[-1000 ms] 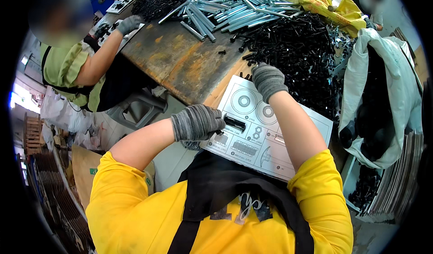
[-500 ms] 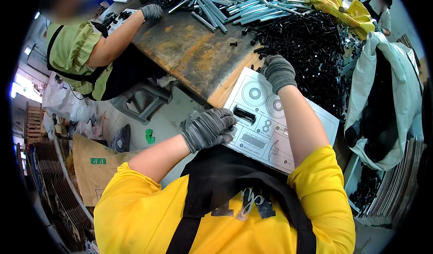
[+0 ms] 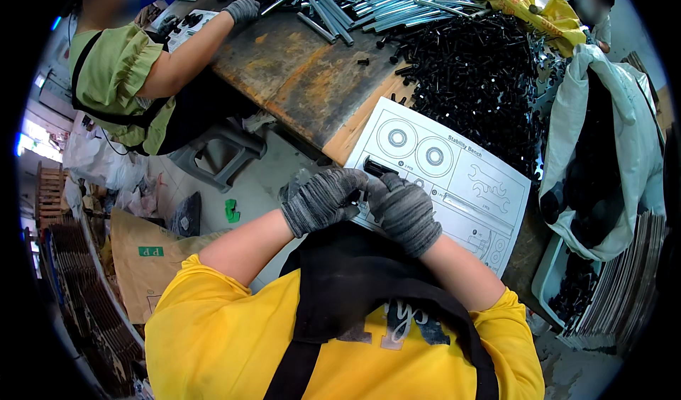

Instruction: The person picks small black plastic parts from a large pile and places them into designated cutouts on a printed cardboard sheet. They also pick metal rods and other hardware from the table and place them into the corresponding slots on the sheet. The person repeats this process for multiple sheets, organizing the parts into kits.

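Note:
A white printed card [image 3: 464, 153] with line drawings of parts lies tilted at the table's near edge. My gloved left hand [image 3: 323, 200] is closed over the card's left corner. Against its fingertips, my gloved right hand [image 3: 406, 214] is curled above the card's lower part. Whatever the two hands pinch is hidden by the fingers. Several black bolts [image 3: 381, 167] lie side by side on the card, just beyond the fingertips. Past the card's far edge spreads a big heap of loose black bolts [image 3: 472, 73].
Silver metal tubes [image 3: 397, 2] are piled at the back of the worn table [image 3: 298, 80]. A white sack [image 3: 610, 116] of black parts stands at right, above a bin [image 3: 557, 279]. A co-worker [image 3: 117, 80] works at left, near a grey stool [image 3: 220, 155].
My right hand has come back from the bolt heap to meet my left hand over the card's lower left. The card has shifted slightly. My left hand has stayed nearly in place.

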Demonstrator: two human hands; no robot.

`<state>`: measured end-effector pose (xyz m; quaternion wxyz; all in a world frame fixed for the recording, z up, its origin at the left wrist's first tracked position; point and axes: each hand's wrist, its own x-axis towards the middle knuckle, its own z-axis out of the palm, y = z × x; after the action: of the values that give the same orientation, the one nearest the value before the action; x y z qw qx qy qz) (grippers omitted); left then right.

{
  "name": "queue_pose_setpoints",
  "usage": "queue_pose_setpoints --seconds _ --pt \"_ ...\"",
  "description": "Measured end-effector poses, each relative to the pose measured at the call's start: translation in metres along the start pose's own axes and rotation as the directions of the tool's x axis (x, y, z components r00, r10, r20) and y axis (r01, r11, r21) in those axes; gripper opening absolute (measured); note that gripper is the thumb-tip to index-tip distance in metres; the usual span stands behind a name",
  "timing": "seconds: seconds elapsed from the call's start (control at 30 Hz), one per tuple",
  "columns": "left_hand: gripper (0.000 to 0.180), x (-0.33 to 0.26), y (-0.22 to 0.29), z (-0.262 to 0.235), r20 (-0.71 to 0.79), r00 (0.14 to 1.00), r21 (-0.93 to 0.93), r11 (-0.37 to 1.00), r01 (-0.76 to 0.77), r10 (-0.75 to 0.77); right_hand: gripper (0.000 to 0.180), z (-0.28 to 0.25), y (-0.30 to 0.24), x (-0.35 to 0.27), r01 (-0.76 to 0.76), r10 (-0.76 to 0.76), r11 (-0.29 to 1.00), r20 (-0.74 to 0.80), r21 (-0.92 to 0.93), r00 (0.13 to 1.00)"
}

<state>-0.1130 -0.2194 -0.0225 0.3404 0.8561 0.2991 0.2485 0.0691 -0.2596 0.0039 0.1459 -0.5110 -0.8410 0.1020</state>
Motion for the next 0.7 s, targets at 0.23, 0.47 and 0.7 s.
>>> queue_pose_setpoints --seconds 0.23,0.47,0.7 --pt "0.033 0.001 -0.002 -0.001 0.046 0.999 0.139 0.99 -0.021 0.015 0.017 0.007 0.002 -0.017 0.069 -0.064 0.995 -0.066 0.077 0.996" --pt "0.037 0.005 0.006 -0.006 0.115 0.991 0.043 0.997 0.071 -0.075 0.018 0.013 0.001 -0.025 -0.004 0.007 0.999 0.068 -0.038 0.998" --pt "0.036 0.006 0.004 -0.001 0.081 0.996 0.069 0.997 0.033 -0.039 0.023 0.009 0.0 -0.025 -0.043 0.05 0.998 0.139 -0.055 0.989"
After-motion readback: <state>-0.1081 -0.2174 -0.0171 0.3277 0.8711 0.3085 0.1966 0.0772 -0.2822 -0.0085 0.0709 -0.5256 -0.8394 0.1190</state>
